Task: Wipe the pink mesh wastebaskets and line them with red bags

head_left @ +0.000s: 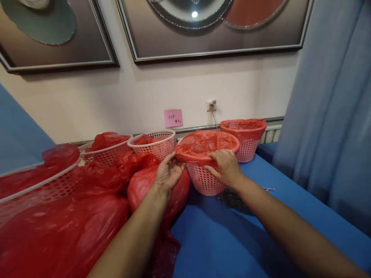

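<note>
A white lattice basket [204, 180] stands on the blue table [232, 235] just ahead of me. A red plastic bag [207, 144] lines it and is folded over its rim. My left hand [168, 172] pinches the bag's edge at the rim's near left. My right hand [226, 166] grips the bag's edge at the near right, fingers curled over the rim. Both forearms reach in from the bottom of the view.
A second lined basket [246, 141] stands behind to the right. Two more baskets [153, 143] [106, 152] with red bags sit at the back left. A heap of red bags [72, 224] and a large basket [34, 189] fill the left. A blue curtain [333, 116] hangs right.
</note>
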{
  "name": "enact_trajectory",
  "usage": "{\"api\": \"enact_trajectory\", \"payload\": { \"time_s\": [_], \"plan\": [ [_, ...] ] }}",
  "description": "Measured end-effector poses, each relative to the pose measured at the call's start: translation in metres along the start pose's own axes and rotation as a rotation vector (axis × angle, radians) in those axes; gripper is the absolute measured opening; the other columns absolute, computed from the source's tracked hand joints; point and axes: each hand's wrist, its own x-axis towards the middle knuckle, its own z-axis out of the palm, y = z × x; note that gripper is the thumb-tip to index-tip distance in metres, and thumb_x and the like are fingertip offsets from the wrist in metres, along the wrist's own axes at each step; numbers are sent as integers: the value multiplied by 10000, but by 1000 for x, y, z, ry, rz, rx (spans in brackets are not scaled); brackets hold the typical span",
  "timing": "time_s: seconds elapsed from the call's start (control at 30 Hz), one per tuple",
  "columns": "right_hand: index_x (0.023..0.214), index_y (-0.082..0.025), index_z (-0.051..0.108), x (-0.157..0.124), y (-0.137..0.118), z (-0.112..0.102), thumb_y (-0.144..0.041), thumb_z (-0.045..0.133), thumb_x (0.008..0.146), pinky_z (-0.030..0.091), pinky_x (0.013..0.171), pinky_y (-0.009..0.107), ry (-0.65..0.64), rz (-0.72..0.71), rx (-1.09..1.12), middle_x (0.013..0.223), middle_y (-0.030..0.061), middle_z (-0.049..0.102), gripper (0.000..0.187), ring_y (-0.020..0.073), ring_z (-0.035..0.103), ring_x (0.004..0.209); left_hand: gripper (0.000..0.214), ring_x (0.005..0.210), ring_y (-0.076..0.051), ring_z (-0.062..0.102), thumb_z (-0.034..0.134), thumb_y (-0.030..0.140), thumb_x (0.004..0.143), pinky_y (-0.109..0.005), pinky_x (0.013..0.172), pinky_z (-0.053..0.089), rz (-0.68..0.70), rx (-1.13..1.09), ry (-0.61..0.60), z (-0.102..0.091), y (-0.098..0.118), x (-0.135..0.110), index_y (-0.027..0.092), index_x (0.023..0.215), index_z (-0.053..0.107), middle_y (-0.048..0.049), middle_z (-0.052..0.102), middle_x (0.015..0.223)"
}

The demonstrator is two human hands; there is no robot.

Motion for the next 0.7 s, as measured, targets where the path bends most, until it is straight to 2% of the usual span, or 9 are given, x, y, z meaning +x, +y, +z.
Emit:
{"api": "enact_trajectory", "payload": {
  "time_s": [0.1, 0.2, 0.33, 0.43, 0.5, 0.6, 0.7],
  "plan": [
    [1109, -179, 618, -1, -1, -2, -424, 629, 925, 381, 833, 404, 6, -9, 42, 956, 82, 695, 306, 270, 591, 901, 225, 675, -131, 741, 480, 9, 922, -230, 712, 612, 19, -58, 95, -7, -3, 6, 114, 839, 662, -53, 766, 747],
    [1086, -194, 641, -1, 4, -3, -376, 593, 949, 381, 812, 394, 22, 1, 105, 917, 64, 702, 232, 253, 603, 872, 227, 651, -138, 740, 466, 20, 941, -220, 669, 611, 13, -43, 140, -13, -3, 13, 105, 859, 660, -59, 761, 729],
    [924, -211, 642, 1, 31, -6, -257, 568, 923, 392, 796, 381, 10, -24, 260, 855, 38, 696, 87, 220, 613, 819, 237, 571, -130, 708, 458, 48, 965, -214, 579, 590, 21, 19, 158, -14, 3, 21, 104, 840, 651, -40, 732, 658],
    [894, -224, 637, 5, 55, -15, -195, 569, 875, 397, 891, 424, -30, -43, 300, 990, 41, 712, 77, 233, 635, 936, 215, 463, -87, 628, 500, 15, 932, -156, 427, 469, 25, 84, 143, -14, 4, 21, 109, 807, 646, -14, 701, 609],
    [944, -228, 653, 8, 60, -22, -125, 549, 823, 372, 966, 481, 14, 1, 213, 1159, 68, 685, 189, 276, 610, 1095, 185, 452, -74, 604, 543, -1, 899, -147, 401, 420, 39, 130, 124, -16, -1, 18, 113, 807, 655, -11, 704, 624],
    [1141, -213, 635, 11, 41, -29, -51, 500, 763, 366, 1015, 509, 179, 87, 111, 1324, 115, 604, 433, 306, 536, 1247, 138, 515, -82, 629, 612, 3, 847, -162, 483, 467, 74, 193, 97, -20, -14, 14, 121, 804, 670, -10, 717, 664],
    [1246, -200, 579, 12, 4, -22, -95, 504, 823, 402, 1010, 467, 177, 49, 163, 1291, 114, 627, 443, 281, 562, 1206, 106, 563, -101, 647, 672, 14, 793, -193, 551, 492, 78, 247, 71, -21, -26, 13, 120, 785, 676, -18, 722, 687]
  ]
}}
